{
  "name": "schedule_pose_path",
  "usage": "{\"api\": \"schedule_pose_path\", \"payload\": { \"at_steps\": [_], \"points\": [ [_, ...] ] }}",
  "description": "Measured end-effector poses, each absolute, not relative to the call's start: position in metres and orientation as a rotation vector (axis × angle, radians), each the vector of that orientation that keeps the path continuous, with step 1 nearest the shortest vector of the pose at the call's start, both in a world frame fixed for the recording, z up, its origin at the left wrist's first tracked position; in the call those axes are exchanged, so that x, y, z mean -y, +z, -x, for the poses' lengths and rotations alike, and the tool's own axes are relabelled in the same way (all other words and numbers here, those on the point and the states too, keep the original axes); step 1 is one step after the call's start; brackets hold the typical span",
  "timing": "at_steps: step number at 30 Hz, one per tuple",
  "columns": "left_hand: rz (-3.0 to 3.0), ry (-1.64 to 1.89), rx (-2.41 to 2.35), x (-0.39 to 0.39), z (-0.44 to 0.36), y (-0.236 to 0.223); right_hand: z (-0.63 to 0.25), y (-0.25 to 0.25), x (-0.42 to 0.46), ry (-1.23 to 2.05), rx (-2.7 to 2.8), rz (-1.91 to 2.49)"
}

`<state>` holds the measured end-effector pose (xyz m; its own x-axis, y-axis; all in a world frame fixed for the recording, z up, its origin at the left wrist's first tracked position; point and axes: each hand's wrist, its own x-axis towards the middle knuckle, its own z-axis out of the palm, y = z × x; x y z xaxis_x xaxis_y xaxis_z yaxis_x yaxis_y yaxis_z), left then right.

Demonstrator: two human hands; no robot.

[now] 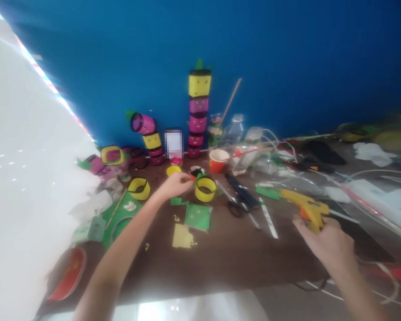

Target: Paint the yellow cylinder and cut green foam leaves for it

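My right hand (pixel 330 238) is wrapped round the handle of a yellow hot glue gun (pixel 307 206), its nozzle pointing left. A white stick juts from the gun's back. My left hand (pixel 177 185) reaches over the table, its fingers pressed together. Whatever they pinch is too blurred to make out. Just right of its fingertips stands a short yellow ring (pixel 205 196) with a dark rim and a green bit at its top. Behind the fingers sits a small cup with dark contents (pixel 197 170). A green paper square (pixel 198 217) and a torn yellow paper piece (pixel 183 236) lie in front.
A tall stack of purple and yellow cups (pixel 198 120) and a leaning stack (pixel 150 138) stand by the blue wall. Scissors (pixel 236 207), a marker (pixel 268 218) and a red paper cup (pixel 218 162) are between my hands. Cables and plastic clutter the right.
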<state>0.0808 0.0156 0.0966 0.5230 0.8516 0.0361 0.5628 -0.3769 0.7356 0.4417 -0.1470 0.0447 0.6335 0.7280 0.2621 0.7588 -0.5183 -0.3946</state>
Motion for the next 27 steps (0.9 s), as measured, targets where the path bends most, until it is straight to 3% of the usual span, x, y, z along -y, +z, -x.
{"api": "schedule_pose_path", "payload": {
  "at_steps": [3,13,27],
  "points": [
    [-2.227,0.541,-1.082,-0.014,-0.084,0.089,-0.42,0.058,0.159,0.123,0.987,2.503],
    [-2.295,0.628,-1.082,-0.012,-0.087,0.074,-0.338,0.056,0.166,0.232,1.055,2.189],
    [-2.223,0.545,-1.097,0.004,-0.089,0.089,-0.296,0.057,0.157,0.134,1.235,2.086]
  ]
}}
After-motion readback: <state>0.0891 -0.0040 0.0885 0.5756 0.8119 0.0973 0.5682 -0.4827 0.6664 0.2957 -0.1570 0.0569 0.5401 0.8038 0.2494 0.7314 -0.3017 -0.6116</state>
